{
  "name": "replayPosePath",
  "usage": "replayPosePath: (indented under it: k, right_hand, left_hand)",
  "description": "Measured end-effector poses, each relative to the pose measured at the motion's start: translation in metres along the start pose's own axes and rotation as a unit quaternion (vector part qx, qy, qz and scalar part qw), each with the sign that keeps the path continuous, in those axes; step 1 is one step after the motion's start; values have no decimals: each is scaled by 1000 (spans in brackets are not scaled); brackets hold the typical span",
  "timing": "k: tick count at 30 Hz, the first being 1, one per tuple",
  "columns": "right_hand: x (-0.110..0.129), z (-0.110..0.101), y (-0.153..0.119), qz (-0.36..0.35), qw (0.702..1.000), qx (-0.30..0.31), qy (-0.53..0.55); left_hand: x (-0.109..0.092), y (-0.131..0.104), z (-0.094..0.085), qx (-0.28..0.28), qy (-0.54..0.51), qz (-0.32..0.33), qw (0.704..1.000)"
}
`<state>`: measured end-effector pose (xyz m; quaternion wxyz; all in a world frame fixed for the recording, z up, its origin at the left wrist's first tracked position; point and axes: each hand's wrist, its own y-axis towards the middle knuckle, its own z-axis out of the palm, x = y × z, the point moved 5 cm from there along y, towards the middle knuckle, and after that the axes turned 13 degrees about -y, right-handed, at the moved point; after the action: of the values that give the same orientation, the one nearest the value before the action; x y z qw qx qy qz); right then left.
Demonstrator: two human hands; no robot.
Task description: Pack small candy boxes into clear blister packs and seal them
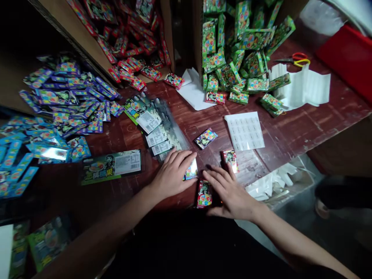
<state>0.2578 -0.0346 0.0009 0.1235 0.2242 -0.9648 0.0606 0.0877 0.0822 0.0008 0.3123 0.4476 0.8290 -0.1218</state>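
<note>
My left hand (pixel 174 173) lies palm down, its fingers over a small blue and white packet (pixel 192 170) on the table. My right hand (pixel 228 192) is spread on the table, a fingertip at the lower edge of a red packet (pixel 231 159). Between the hands, near the table's front edge, lies another red packet (pixel 204 193). A purple packet (pixel 206 138) sits above them. Left of my left hand are a flat green printed bag (pixel 112 166) and a fanned stack of similar bags (pixel 157 128). A sticker sheet (pixel 245 131) lies to the right.
Purple packets (pixel 69 93) and blue packets (pixel 43 143) are heaped at left. Open boxes hold red packets (pixel 124 31) and green packets (pixel 238 42). Scissors (pixel 299 59) lie beside white paper (pixel 308 87). A clear bag of scraps (pixel 279 182) hangs at the front right edge.
</note>
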Motion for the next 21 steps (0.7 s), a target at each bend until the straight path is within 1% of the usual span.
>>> replayPosePath:
  k: [3,6,9,12,15,18,21]
  right_hand:
    - [3,6,1,20,1000,-9,-1]
    - [-3,2,5,29,999,-23,-14]
    - [-11,-3,10,29,999,-33,-27]
    - [-14,-5,15,10,999,-30,-28]
    - [-14,-6,21,-6,1000,-14,-14]
    - [-9,-7,31,-27,1000,-4,14]
    - [-7,-17,46,-80,996,-11,45]
  left_hand:
    - [-5,-17,1,20,-3,-2,1000]
    - [-8,-32,4,48,8,1,999]
    - [-10,-39,8,55,25,4,998]
    - [-11,-41,7,34,31,-7,999]
    - [-11,-44,5,3,44,-17,999]
    - [-9,-48,5,-28,78,5,997]
    - [-4,-50,7,-78,128,45,988]
